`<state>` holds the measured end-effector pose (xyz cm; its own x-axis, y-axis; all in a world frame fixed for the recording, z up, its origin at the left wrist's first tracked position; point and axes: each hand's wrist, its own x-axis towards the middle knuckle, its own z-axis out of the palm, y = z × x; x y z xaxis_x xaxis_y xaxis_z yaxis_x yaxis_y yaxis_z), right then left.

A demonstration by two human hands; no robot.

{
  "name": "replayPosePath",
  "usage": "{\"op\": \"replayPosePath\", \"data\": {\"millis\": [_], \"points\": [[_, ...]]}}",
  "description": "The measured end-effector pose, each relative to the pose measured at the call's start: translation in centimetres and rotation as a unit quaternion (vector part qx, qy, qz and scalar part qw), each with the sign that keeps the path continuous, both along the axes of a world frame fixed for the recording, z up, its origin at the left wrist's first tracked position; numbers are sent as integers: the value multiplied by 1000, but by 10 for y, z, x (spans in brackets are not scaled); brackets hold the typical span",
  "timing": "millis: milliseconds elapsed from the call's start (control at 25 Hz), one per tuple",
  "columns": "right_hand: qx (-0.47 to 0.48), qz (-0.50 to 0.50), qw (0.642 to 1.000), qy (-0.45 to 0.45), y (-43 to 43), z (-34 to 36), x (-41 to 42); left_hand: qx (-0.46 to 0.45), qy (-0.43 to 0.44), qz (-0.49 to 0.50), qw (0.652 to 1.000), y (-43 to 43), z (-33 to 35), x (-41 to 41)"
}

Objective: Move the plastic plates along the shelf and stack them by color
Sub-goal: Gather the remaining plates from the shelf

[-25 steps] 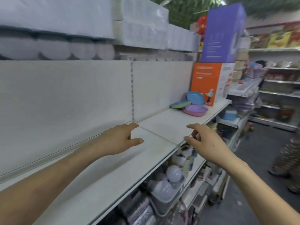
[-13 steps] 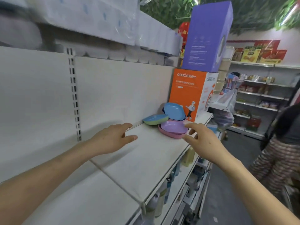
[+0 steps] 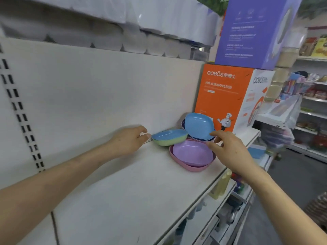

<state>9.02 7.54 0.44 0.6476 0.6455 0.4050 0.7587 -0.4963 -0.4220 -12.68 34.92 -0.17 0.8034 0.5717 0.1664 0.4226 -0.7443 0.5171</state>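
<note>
Hovering just beside blue-on-green pair (image 3: 169, 137), left hand (image 3: 129, 140) is loosely curled, empty. Right hand (image 3: 231, 151), fingers spread, empty, sits at rim of tilted blue plate (image 3: 198, 125) propped vs. orange box (image 3: 223, 96). Prob. abt. to grab. Purple plate (image 3: 192, 152) nests in pink plate (image 3: 187, 167). White shelf (image 3: 123, 191), shop aisle.

Diffuse store light from above, moderately bright. Soft shadows on the shelf (image 3: 123, 183) under the left hand (image 3: 127, 141) and on the panel behind its fingers (image 3: 144, 132). Small glare streak on the blue plate (image 3: 198, 125) just above the right hand (image 3: 233, 152). Motion blur throughout, worst on the wrapped packs (image 3: 159, 23) high above the fingers. Wide-angle bending at the edges.
</note>
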Motion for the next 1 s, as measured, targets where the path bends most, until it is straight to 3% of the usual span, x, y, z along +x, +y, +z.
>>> {"op": "replayPosePath", "data": {"millis": [160, 480, 760, 1000], "points": [[-9, 46, 999, -18, 15, 6, 57, -59, -36, 53, 996, -12, 8, 41], [-68, 61, 992, -83, 40, 1, 137, -12, 105, 148, 983, -16, 13, 95], [-112, 49, 983, -135, 57, -13, 146, -16, 37, 177, 983, -19, 15, 91], [-139, 19, 967, -212, 81, -16, 145, 127, 116, 194, 966, -37, 31, 68]]}}
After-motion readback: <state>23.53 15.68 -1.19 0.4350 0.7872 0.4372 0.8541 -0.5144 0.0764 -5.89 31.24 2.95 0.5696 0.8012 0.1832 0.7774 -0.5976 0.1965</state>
